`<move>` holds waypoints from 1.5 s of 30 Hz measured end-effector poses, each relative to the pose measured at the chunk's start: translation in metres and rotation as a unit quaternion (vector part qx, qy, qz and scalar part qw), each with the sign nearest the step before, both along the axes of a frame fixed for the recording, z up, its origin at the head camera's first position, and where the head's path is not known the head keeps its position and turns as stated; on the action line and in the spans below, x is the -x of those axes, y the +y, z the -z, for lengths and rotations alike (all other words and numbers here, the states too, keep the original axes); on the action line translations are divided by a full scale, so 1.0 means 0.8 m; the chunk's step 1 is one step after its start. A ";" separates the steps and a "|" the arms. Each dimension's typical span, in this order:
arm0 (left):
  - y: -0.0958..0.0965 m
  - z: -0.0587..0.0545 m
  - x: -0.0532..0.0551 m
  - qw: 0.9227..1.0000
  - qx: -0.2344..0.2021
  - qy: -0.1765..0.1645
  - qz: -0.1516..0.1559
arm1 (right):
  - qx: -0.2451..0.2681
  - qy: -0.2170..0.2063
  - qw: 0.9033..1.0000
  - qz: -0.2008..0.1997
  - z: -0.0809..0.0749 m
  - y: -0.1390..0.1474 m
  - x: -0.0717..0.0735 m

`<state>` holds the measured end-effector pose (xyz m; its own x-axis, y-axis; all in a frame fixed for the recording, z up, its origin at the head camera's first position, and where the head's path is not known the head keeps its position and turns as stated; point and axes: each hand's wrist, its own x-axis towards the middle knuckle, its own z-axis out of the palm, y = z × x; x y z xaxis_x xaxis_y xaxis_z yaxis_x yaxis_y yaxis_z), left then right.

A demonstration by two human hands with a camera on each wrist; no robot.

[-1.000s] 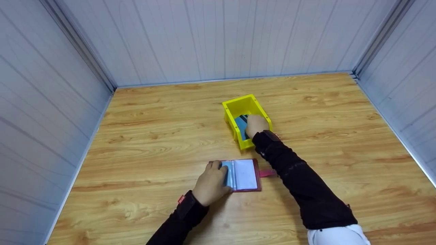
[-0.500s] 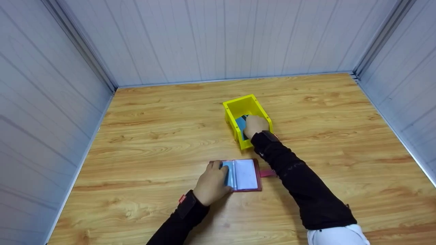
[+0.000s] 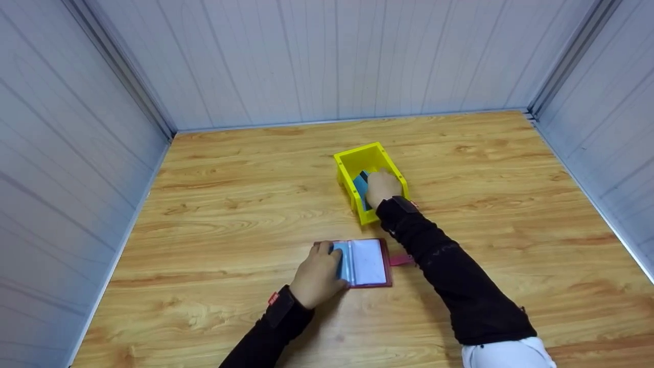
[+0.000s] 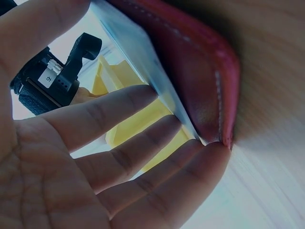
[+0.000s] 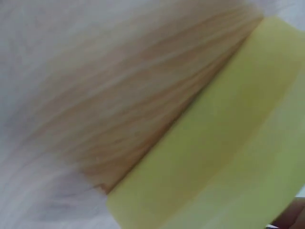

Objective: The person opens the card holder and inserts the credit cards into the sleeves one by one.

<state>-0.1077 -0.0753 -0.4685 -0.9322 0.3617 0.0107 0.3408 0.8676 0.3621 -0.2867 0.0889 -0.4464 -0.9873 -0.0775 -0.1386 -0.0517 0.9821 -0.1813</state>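
An open red card holder (image 3: 387, 263) with clear sleeves lies on the table in the head view. My left hand (image 3: 318, 276) rests on its left side, over a light blue insert (image 3: 343, 263). In the left wrist view the fingers (image 4: 143, 148) are nearly straight, tips at the edge of the sleeves (image 4: 143, 52) and the reddish-brown cover (image 4: 190, 71). My right hand (image 3: 383, 189) reaches down into a yellow bin (image 3: 356, 153), beside a blue card (image 3: 360, 189) with a dark stripe. Its fingertips are hidden, and I cannot tell whether they grip a card.
The wood-grain table (image 3: 230, 204) is bordered by pale panelled walls (image 3: 306, 61) at the back and sides. A pink strap (image 3: 401, 260) sticks out from the holder's right side, near the right sleeve (image 3: 434, 255). The bin's outer wall (image 5: 205, 133) fills much of the right wrist view.
Inside the bin, my right hand shifts slightly against the blue card, and the dark stripe shows differently beside it. The left hand and the card holder stay in place.
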 end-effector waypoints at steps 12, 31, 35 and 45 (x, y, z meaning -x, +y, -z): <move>0.001 0.003 -0.001 1.000 0.008 0.013 0.003 | 0.142 -0.043 0.989 -0.005 -0.006 0.021 0.004; 0.000 0.001 0.002 1.000 0.012 -0.006 -0.003 | 0.380 -0.085 0.921 0.007 -0.051 0.067 -0.021; -0.001 0.001 0.002 1.000 0.006 0.000 0.001 | 0.432 -0.107 0.896 0.002 -0.049 0.072 -0.033; -0.001 0.002 0.001 1.000 -0.002 0.004 0.005 | 0.510 -0.196 0.837 0.005 -0.023 0.076 -0.076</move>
<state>-0.1087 -0.0757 -0.4699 -0.9285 0.3708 0.0196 0.3521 0.8626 0.3633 -0.2258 0.1497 -0.4284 -0.8826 -0.3453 -0.3192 0.2161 0.3051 -0.9275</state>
